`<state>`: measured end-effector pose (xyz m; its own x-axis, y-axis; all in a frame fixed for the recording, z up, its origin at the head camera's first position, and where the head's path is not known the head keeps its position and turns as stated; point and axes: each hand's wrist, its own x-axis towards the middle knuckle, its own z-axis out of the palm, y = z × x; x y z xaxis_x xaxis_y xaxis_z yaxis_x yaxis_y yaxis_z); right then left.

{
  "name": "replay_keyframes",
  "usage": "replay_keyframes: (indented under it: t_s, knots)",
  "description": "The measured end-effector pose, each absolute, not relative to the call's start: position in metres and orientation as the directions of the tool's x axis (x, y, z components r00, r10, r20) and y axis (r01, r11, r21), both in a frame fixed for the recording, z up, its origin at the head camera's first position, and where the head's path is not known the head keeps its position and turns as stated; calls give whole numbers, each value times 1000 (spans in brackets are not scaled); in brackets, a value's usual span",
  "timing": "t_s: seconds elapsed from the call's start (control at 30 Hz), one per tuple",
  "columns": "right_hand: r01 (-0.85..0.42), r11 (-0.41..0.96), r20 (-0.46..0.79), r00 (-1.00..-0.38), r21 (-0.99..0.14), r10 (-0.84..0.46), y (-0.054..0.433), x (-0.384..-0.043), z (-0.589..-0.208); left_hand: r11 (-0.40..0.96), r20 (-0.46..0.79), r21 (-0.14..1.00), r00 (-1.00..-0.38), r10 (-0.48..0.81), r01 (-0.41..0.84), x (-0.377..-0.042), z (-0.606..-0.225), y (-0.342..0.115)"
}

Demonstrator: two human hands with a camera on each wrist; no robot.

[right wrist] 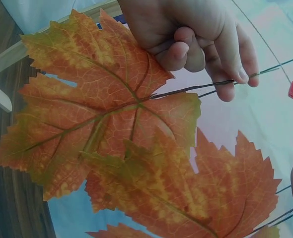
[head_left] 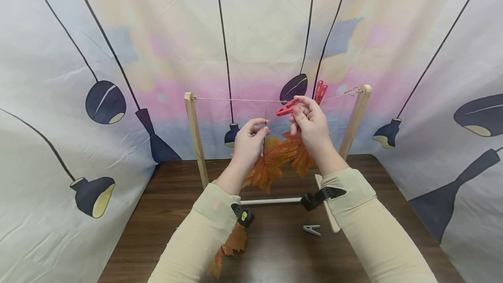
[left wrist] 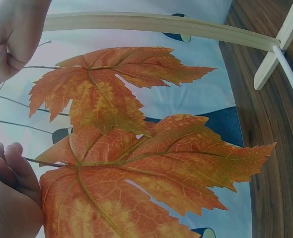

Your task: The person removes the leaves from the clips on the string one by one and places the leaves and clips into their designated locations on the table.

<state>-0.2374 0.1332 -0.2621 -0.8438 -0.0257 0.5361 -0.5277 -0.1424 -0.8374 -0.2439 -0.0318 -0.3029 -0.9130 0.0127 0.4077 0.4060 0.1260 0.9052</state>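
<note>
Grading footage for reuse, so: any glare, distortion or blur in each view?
Head: a pale sheen on the table near the bottom edge. Left wrist: the post looks bowed, probably lens distortion. Right wrist: veins on the leaves look distinct, no obvious blur.

The leaves (right wrist: 102,106) look like thin, matt cloth, with raised veins and smooth dark stems (right wrist: 186,89). The red pegs (head_left: 287,107) look like smooth plastic; whether the grey peg (head_left: 311,229) at the near right is plastic or metal is hard to tell. Pale, matt wood makes the left post (head_left: 194,130) and right post (head_left: 355,121). The table (head_left: 275,257) has a dark, grained wood surface, glossy at the near side. The far backdrop (head_left: 251,25) is creased cloth with slight sheen; the sleeves (head_left: 381,230) are matt cloth.
</note>
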Motion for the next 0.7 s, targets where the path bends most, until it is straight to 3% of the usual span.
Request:
replay_keyframes:
  t_s: [0.7]
  knots:
    - [-472, -156, 478, -878, -868, -1, 141, -235, -283, 106, 392, 916, -920, -14, 388, -246, -313, -37]
